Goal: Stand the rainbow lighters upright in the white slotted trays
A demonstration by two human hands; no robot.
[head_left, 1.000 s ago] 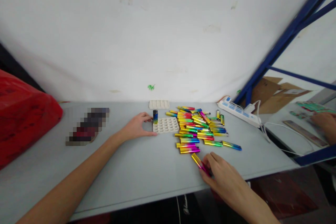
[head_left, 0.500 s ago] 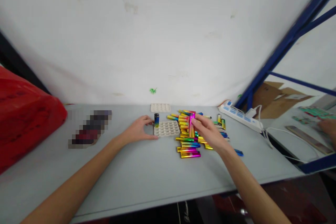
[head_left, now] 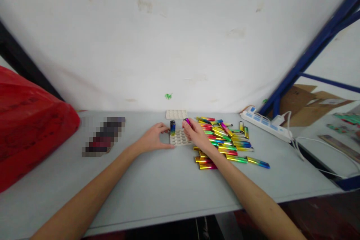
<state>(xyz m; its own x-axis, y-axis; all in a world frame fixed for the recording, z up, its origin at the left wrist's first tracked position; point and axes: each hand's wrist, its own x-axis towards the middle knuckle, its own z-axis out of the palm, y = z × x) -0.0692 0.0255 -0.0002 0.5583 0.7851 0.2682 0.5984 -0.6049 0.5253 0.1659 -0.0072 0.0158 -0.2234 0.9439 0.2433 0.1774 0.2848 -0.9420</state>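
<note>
Head view: left hand [head_left: 153, 141] rests open against the white tray [head_left: 180, 138], steadying it, while right hand [head_left: 197, 134] pinches a magenta lighter [head_left: 187, 121] upright over the tray's sockets, left of the lighter pile [head_left: 225, 140].

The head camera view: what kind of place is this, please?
Probably a small workshop packing bench: a heap of rainbow-coloured lighters beside a white socket tray, a power strip, blue steel racking and cardboard boxes.
</note>
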